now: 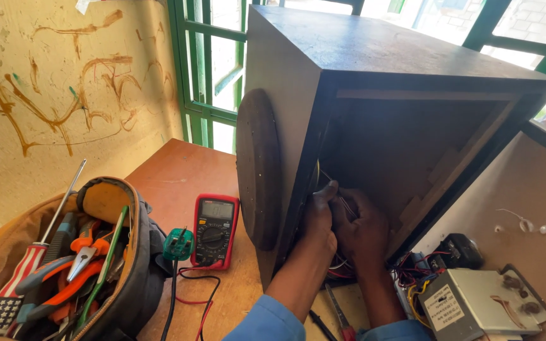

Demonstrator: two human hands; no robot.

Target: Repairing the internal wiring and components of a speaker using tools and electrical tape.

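Head view: my left hand [319, 211] and right hand [361, 224] are both inside the open back of the cabinet [374, 95], close together, fingers narrowed onto thin wires [342, 202] that run up along the inner front panel; I pinch them, though which hand has which strand I cannot tell. I judge I am in the middle of the wiring work behind the round speaker cover [257, 167], and that what follows calls for small, steady finger work in a dim, tight corner, without tugging the strands loose. Below my wrists more wires, red among them, spill out onto the tabletop [172, 173]. To the right lies a grey metal unit [475, 303] with coloured leads; to the left stand a red multimeter [215, 228], a green plug [178, 243] and a tool bag [83, 265] holding pliers and screwdrivers.
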